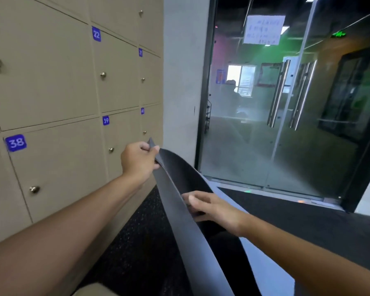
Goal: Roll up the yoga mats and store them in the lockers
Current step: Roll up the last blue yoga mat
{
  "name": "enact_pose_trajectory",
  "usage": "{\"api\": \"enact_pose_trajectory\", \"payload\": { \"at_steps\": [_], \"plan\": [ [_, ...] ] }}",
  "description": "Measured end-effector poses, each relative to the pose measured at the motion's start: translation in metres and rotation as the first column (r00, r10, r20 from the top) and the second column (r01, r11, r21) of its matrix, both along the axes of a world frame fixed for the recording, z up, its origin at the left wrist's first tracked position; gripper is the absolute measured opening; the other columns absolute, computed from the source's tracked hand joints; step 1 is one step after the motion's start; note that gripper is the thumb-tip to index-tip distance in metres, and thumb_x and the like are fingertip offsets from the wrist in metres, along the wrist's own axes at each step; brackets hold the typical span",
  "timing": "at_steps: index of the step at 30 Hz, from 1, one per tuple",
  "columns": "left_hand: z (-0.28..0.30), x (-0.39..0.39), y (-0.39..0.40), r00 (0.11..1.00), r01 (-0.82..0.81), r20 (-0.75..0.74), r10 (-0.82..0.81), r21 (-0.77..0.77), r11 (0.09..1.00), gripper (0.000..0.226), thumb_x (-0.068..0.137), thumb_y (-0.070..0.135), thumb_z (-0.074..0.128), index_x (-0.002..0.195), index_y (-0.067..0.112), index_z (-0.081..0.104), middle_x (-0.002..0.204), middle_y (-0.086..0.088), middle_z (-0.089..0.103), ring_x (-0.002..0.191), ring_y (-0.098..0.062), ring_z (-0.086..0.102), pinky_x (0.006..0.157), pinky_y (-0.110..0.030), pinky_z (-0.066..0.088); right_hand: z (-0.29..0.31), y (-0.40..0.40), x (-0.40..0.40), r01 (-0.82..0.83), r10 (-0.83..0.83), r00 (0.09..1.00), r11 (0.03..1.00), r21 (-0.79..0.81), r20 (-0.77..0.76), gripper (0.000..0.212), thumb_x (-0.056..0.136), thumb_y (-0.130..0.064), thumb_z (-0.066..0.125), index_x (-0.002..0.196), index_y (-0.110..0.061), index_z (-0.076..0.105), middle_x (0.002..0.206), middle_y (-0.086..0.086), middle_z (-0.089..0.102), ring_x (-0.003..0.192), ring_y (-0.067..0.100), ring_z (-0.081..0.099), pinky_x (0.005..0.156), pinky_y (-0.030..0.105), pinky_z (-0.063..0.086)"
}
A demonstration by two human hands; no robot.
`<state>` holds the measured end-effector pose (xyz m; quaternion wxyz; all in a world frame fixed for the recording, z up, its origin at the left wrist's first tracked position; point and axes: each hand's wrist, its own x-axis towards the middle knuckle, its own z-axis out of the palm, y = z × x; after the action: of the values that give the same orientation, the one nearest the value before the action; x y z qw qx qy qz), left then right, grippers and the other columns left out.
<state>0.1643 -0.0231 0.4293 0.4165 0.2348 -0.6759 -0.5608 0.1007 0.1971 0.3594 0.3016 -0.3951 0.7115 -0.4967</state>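
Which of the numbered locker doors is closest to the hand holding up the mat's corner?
Door 39. The left hand pinching the mat sits just right of its knob; doors 38, 22 are farther off.

**Locker numbers showing**

Blue stickers are marking the beige locker doors [51,82]: 38 [15,143] near left, 39 [105,120] and 22 [96,34] farther right. The paper notice [263,29] on the glass is staying unreadable.

A grey wall [179,82] meets glass doors [286,103] above dark speckled floor [137,242].
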Motion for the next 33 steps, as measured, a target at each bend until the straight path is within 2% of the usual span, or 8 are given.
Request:
{"api": "enact_pose_trajectory", "payload": {
  "at_steps": [6, 12, 16, 20, 23, 27, 29, 33],
  "plan": [
    [-0.014, 0.001, -0.017, 0.998, -0.065, -0.01, 0.065, 0.057, 0.996, 0.026, 0.095, 0.016, 0.072, 0.074, 0.004, 0.063, 0.07, -0.01, 0.072, 0.062, -0.019, 0.075, 0.074, -0.051, 0.064, -0.072, 0.003, 0.008, 0.197, -0.179, 0.971, 0.975, 0.102, -0.158, 0.051, 0.081, -0.012, 0.086, 0.126, -0.013, 0.062, 0.117, 0.003, 0.068, 0.096, 0.007, 0.069, 0.087, 0.026, 0.059],
    [-0.01, 0.002, -0.015, 0.998, -0.055, -0.027, 0.057, 0.064, 0.996, 0.029, 0.095, 0.013, 0.072, 0.069, 0.009, 0.06, 0.072, -0.011, 0.071, 0.065, -0.022, 0.076, 0.073, -0.044, 0.065, -0.145, -0.009, 0.015, 0.319, -0.269, 0.932, 0.927, 0.196, -0.245, 0.044, 0.076, -0.042, 0.083, 0.111, -0.018, 0.071, 0.104, -0.003, 0.076, 0.093, 0.011, 0.073, 0.084, 0.042, 0.062],
    [-0.015, 0.009, -0.03, 0.984, -0.148, 0.085, 0.155, -0.086, 0.985, 0.025, 0.086, 0.018, 0.076, 0.067, 0.006, 0.065, 0.069, -0.011, 0.071, 0.068, -0.028, 0.075, 0.074, -0.044, 0.063, -0.158, -0.007, 0.01, 0.445, -0.377, 0.859, 0.885, 0.139, -0.346, 0.017, 0.083, -0.036, 0.078, 0.091, -0.022, 0.072, 0.084, -0.006, 0.075, 0.079, 0.008, 0.072, 0.075, 0.042, 0.061],
    [-0.024, 0.018, -0.047, 0.849, -0.201, 0.311, 0.426, -0.556, 0.807, 0.054, 0.076, 0.016, 0.083, 0.123, 0.013, 0.057, 0.12, -0.014, 0.058, 0.105, -0.035, 0.054, 0.085, -0.041, 0.047, -0.128, 0.014, -0.014, 0.518, -0.308, 0.732, 0.831, 0.202, -0.608, 0.02, 0.088, -0.035, 0.072, 0.082, -0.019, 0.061, 0.084, -0.003, 0.07, 0.085, 0.021, 0.067, 0.074, 0.042, 0.053],
    [-0.036, 0.021, -0.052, 0.826, 0.059, 0.369, 0.426, -0.809, 0.586, 0.045, 0.085, 0.033, 0.079, 0.125, 0.021, 0.062, 0.121, -0.01, 0.064, 0.116, -0.035, 0.053, 0.098, -0.042, 0.042, -0.099, 0.022, -0.034, 0.559, -0.192, 0.601, 0.795, 0.237, -0.776, 0.019, 0.093, -0.034, 0.064, 0.085, -0.018, 0.056, 0.096, 0.005, 0.07, 0.095, 0.03, 0.064, 0.07, 0.038, 0.042],
    [-0.053, 0.019, -0.043, 0.672, 0.606, 0.7, 0.24, -0.707, 0.364, 0.052, 0.09, 0.063, 0.063, 0.126, 0.026, 0.062, 0.124, 0.003, 0.064, 0.12, -0.023, 0.054, 0.107, -0.037, 0.036, -0.065, 0.025, -0.047, 0.55, 0.028, 0.403, 0.792, 0.266, -0.915, 0.014, 0.099, -0.033, 0.054, 0.089, -0.023, 0.05, 0.106, 0.004, 0.071, 0.102, 0.034, 0.064, 0.067, 0.035, 0.034],
    [-0.068, 0.015, -0.036, 0.654, 0.655, 0.692, 0.305, -0.72, 0.229, 0.067, 0.085, 0.073, 0.06, 0.134, 0.028, 0.054, 0.133, 0.003, 0.054, 0.127, -0.025, 0.046, 0.112, -0.037, 0.026, -0.049, 0.026, -0.05, 0.518, 0.118, 0.299, 0.813, 0.264, -0.947, 0.011, 0.101, -0.03, 0.052, 0.092, -0.024, 0.052, 0.109, 0.002, 0.072, 0.104, 0.033, 0.065, 0.067, 0.034, 0.033],
    [-0.082, 0.003, -0.025, 0.722, 0.606, 0.663, 0.199, -0.744, 0.281, 0.097, 0.074, 0.069, 0.076, 0.152, 0.029, 0.037, 0.146, 0.003, 0.047, 0.134, -0.024, 0.044, 0.112, -0.037, 0.029, -0.025, 0.026, -0.049, 0.464, 0.212, 0.154, 0.847, 0.26, -0.965, 0.01, 0.1, -0.017, 0.052, 0.092, -0.023, 0.051, 0.103, 0.005, 0.07, 0.097, 0.035, 0.065, 0.065, 0.034, 0.029]
  ]
}}
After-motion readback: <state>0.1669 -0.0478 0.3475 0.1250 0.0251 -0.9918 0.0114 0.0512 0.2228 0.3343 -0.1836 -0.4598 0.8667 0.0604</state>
